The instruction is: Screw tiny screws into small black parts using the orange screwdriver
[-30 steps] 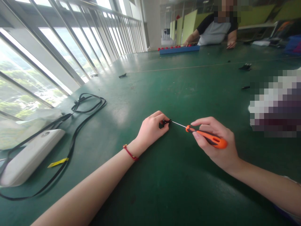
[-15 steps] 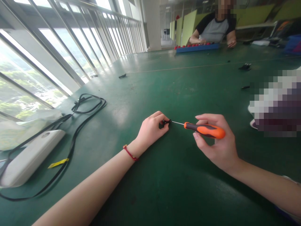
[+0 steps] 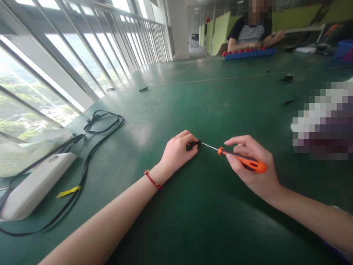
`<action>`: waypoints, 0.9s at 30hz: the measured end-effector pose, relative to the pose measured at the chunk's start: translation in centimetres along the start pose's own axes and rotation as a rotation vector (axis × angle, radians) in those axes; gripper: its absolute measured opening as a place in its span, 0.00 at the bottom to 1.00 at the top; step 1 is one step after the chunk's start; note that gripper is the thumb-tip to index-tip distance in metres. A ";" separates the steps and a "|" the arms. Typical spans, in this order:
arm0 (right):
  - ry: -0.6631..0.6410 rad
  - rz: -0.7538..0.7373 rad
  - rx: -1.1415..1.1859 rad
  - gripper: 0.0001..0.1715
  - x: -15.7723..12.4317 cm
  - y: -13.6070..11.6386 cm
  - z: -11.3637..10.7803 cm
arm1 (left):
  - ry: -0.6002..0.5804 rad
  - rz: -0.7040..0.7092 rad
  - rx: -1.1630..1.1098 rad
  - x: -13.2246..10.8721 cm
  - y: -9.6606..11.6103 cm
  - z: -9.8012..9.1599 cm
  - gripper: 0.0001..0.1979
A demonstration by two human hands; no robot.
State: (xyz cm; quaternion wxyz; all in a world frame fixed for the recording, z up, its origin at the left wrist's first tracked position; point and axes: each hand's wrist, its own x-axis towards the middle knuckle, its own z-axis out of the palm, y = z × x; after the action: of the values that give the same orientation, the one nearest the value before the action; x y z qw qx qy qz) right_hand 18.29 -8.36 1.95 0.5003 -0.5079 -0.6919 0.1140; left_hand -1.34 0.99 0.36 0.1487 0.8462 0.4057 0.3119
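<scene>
My left hand [image 3: 178,151] rests on the green table [image 3: 193,206] with its fingers pinched on a small black part [image 3: 191,145]. A red string bracelet [image 3: 152,179] circles that wrist. My right hand [image 3: 252,169] grips an orange-and-black screwdriver [image 3: 244,160] by its handle. The thin metal shaft runs left, and its tip meets the black part at my left fingertips.
A white power block [image 3: 33,184] with a looped black cable [image 3: 93,129] lies at the left by the window railing. Small black pieces [image 3: 287,78] are scattered farther back. Across the table a person sits behind a blue rack of red pieces [image 3: 249,53]. A blurred patch sits at the right.
The screwdriver handle has dropped back to a lower tilt in my right hand, with the fingers shifted on it. The far person has slid the blue rack to the right.
</scene>
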 end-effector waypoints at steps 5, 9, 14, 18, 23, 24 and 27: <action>0.086 -0.047 0.026 0.16 -0.2 0.1 0.1 | 0.000 0.010 0.006 0.0 -0.1 0.0 0.05; 0.055 -0.037 0.088 0.23 -0.2 0.2 0.1 | 0.003 0.016 0.008 0.0 -0.1 0.0 0.05; -0.024 0.005 0.001 0.09 -0.2 -0.1 0.0 | 0.007 0.010 0.007 0.0 -0.1 0.0 0.05; 0.091 -0.042 0.011 0.20 -0.3 0.1 0.2 | 0.005 0.016 0.010 0.0 0.0 0.0 0.05; -0.025 -0.001 -0.020 0.09 -0.1 0.0 0.1 | 0.003 0.017 0.007 0.0 0.0 0.0 0.06; -0.020 -0.003 -0.033 0.06 -0.1 -0.1 0.1 | 0.002 0.016 0.007 0.0 0.0 0.0 0.06; 0.074 -0.030 -0.010 0.11 -0.1 0.0 0.1 | -0.002 0.013 0.007 0.0 0.0 0.0 0.06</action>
State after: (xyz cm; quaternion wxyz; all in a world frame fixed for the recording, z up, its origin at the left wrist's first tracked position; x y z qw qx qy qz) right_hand 18.18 -8.41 1.82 0.5247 -0.5041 -0.6809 0.0840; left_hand -1.36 1.01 0.36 0.1440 0.8496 0.4010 0.3109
